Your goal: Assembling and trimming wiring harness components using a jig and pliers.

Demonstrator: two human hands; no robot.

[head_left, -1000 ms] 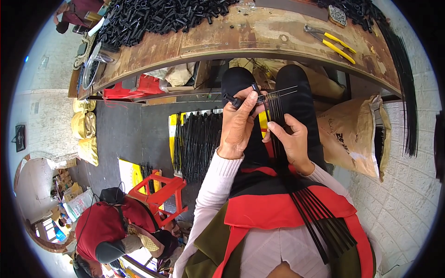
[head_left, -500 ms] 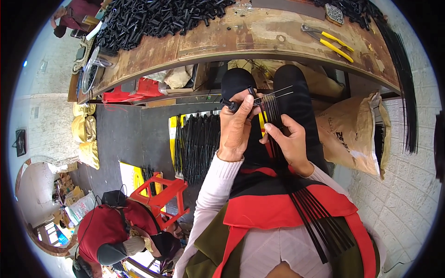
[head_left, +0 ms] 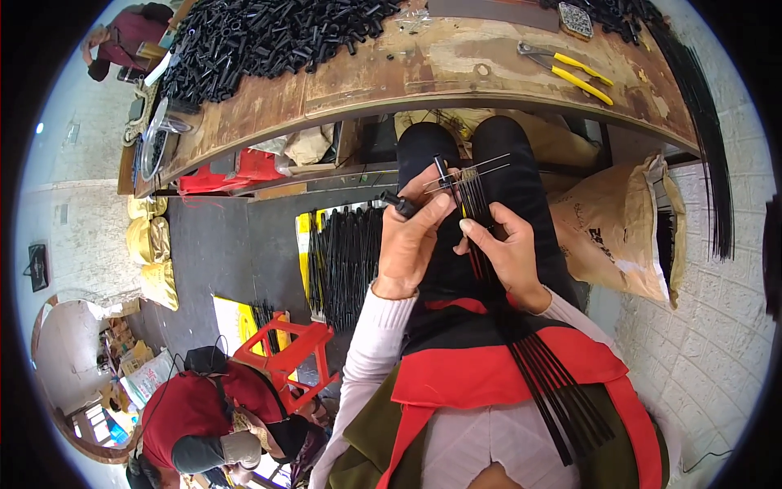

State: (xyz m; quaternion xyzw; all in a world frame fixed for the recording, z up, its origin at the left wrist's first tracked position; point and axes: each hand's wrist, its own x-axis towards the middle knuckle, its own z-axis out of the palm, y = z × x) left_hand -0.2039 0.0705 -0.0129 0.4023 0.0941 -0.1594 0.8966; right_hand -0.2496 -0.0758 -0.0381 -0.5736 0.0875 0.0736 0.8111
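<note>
Above my lap, my right hand [head_left: 509, 248] pinches a fanned bundle of thin black rods [head_left: 554, 387] that look like umbrella ribs. Their long ends run down across my red and black apron. A couple of bare metal wires [head_left: 485, 165] stick out sideways at the top of the bundle. My left hand [head_left: 407, 244] is closed around small black plastic tube pieces. One upright tube [head_left: 441, 169] shows at the fingertips beside the rod tips, and a thicker tube [head_left: 396, 202] pokes out by the thumb. How the wires meet the upright tube is too small to tell.
On the wooden bench [head_left: 358, 81] ahead lie a heap of black tubes [head_left: 261, 45] and yellow-handled pliers [head_left: 574, 73]. Rod bundles [head_left: 346, 257] lie on the floor at left, near a red stool [head_left: 297, 354] and a bent-over person [head_left: 195, 416]. A brown sack [head_left: 615, 232] stands at right.
My left hand has shifted slightly down and left, and the upright tube shows more plainly beside the rod tips. My right hand keeps its hold. The view has shifted a little.
</note>
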